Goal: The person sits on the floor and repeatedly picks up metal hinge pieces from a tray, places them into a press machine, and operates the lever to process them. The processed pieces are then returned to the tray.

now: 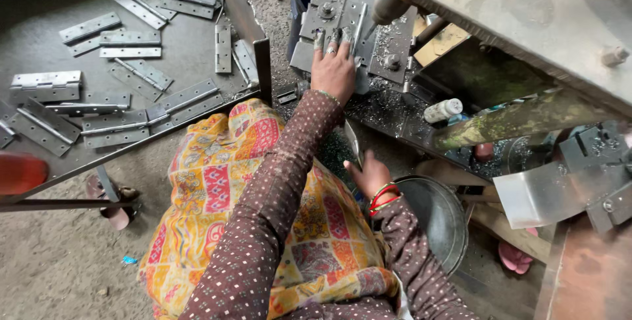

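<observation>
- Hinge [361, 33] lies on the drill fixture [329, 10] under the spindle [388, 5], amid metal shavings [388, 99].
- Left hand [334, 70] presses it flat, fingers close together.
- Right hand [370, 174] pinches a thin metal strip [353, 145] above the round pan [434, 218].
- Fingertips likely belong well clear of the spindle, the hinge square against the fixture.
- Loose hinges [118, 106] cover the tray on the left.

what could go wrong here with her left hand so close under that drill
1. The left hand presses the grey metal hinge on the jig right beside the drill spindle; its fingers could get caught.
2. Sharp metal shavings lie around the jig and could cut the right hand below.
</observation>
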